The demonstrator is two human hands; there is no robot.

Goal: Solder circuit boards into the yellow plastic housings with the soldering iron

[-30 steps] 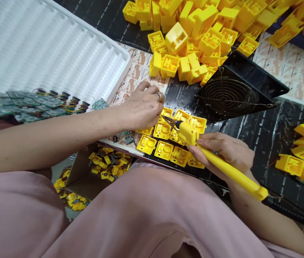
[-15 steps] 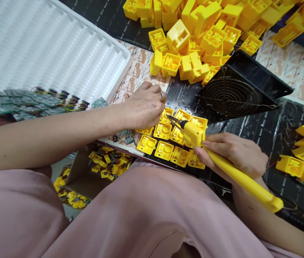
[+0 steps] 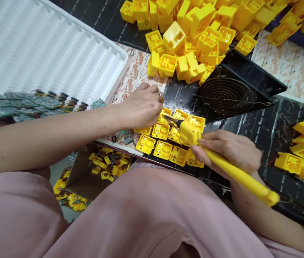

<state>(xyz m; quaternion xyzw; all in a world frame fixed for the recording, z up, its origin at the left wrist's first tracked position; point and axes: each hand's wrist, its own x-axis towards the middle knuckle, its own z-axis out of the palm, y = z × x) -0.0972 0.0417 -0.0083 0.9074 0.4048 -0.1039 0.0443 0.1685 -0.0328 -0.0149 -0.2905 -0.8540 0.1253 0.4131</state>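
Filling the upper left, the white tray [image 3: 46, 46] lies well apart from the work. The heap of yellow cases [image 3: 195, 32] at the top and the black fan [image 3: 229, 95] below it also sit away from the heat. The risk is lower down, at the block of open yellow shells [image 3: 165, 145] laid in rows at the table's near edge. The right hand [image 3: 229, 150] is wrapped tight round the handle of the soldering iron [image 3: 221, 165], whose dark tip [image 3: 171, 121] points into a shell in the far row. The left hand [image 3: 141, 107] arches over that same corner, fingers curled down onto the shells. Whether they pinch a wire or part I cannot tell, since the knuckles hide them. Tip and fingertips are very near, so a small slip could burn skin, or rest the tip on a plastic wall and melt it. The shells look loose, so a nudge might shift a row.
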